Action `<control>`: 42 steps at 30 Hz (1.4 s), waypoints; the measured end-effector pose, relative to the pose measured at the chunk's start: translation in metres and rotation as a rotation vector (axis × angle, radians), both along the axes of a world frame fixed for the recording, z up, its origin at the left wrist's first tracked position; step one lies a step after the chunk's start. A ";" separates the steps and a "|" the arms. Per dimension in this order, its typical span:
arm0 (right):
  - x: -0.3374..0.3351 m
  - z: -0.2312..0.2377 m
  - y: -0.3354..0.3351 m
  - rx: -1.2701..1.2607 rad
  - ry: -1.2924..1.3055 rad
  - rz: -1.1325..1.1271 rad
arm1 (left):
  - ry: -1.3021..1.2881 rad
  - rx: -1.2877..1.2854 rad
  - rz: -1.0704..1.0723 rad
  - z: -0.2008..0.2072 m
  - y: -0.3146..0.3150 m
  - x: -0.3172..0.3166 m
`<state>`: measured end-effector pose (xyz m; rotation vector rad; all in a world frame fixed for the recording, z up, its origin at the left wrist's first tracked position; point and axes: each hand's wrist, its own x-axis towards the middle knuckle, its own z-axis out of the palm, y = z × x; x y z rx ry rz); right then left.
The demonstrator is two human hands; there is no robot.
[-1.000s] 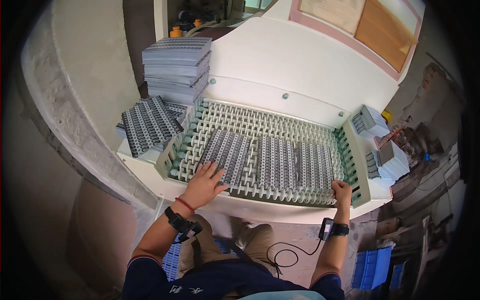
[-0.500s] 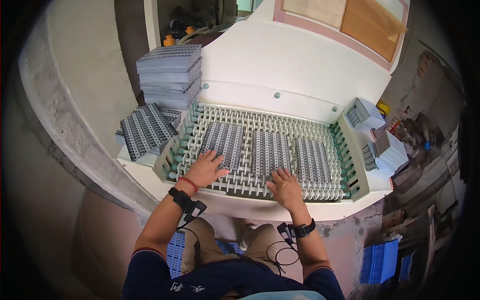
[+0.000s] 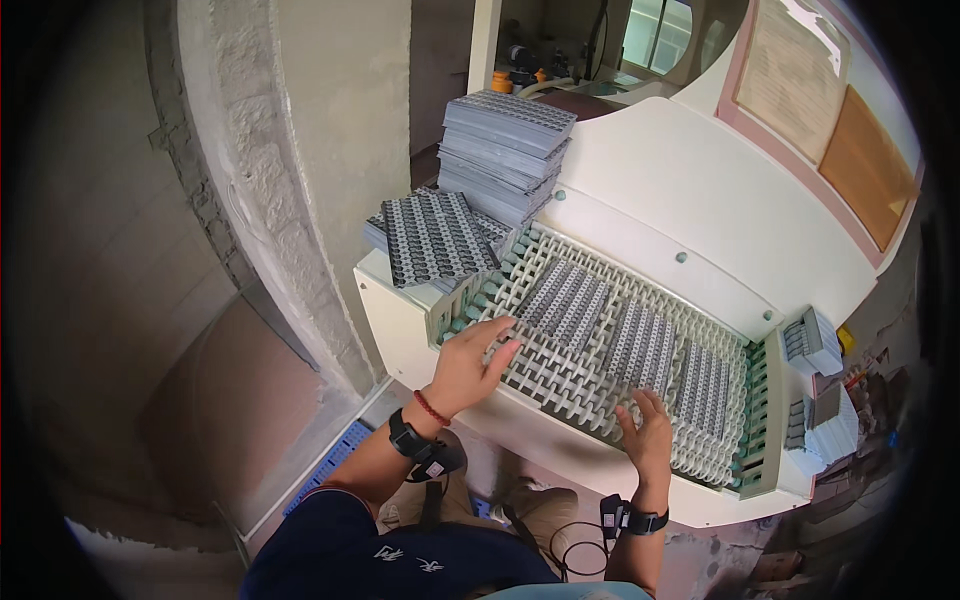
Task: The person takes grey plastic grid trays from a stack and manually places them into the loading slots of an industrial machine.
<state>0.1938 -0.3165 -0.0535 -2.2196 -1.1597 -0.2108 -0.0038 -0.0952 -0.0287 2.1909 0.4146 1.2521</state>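
Three grey boards with rows of small dark shapes, which look like circuit board panels, lie flat in a row on a white roller conveyor (image 3: 560, 385): a left panel (image 3: 565, 305), a middle panel (image 3: 642, 345) and a right panel (image 3: 703, 392). My left hand (image 3: 463, 370) is over the conveyor's near left edge, fingers apart and holding nothing, just short of the left panel. Below the middle panel, my right hand (image 3: 648, 435) hovers at the near edge, also open, with thumb and fingers spread.
A tall stack of panels (image 3: 500, 165) stands at the conveyor's far left corner, with a loose panel (image 3: 437, 238) lying askew before it. Small bundles of pale boards (image 3: 835, 425) rest on the right ledge. A white machine cover (image 3: 700, 195) rises behind; a wall (image 3: 350, 130) stands left.
My view has turned left, so the machine sits further right. Both hands have drawn back toward me, off the panels, which stay on the rollers.
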 end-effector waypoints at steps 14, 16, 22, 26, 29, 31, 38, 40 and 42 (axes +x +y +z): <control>-0.027 0.001 0.005 0.107 0.130 0.094 | -0.747 -1.320 -0.396 0.015 0.092 -0.052; -0.026 0.001 0.001 0.105 0.129 0.095 | -0.734 -1.326 -0.381 0.017 0.093 -0.048; -0.028 -0.001 -0.002 0.099 0.135 0.063 | -0.687 -1.300 -0.214 0.014 0.101 -0.041; -0.028 -0.004 -0.002 0.089 0.143 0.080 | -0.676 -1.269 -0.199 0.003 0.109 -0.042; -0.028 -0.004 -0.001 0.085 0.133 0.097 | -0.655 -1.257 -0.131 0.002 0.109 -0.043; -0.028 -0.005 -0.002 0.075 0.134 0.099 | -0.647 -1.327 -0.188 0.008 0.098 -0.041; -0.033 -0.006 0.003 0.078 0.151 0.117 | -0.519 -1.431 -0.269 0.012 0.079 -0.032; -0.035 -0.005 0.004 0.084 0.158 0.125 | -0.525 -1.399 -0.254 0.014 0.076 -0.031; -0.036 -0.003 0.003 0.077 0.163 0.120 | -0.530 -1.366 -0.242 0.016 0.073 -0.031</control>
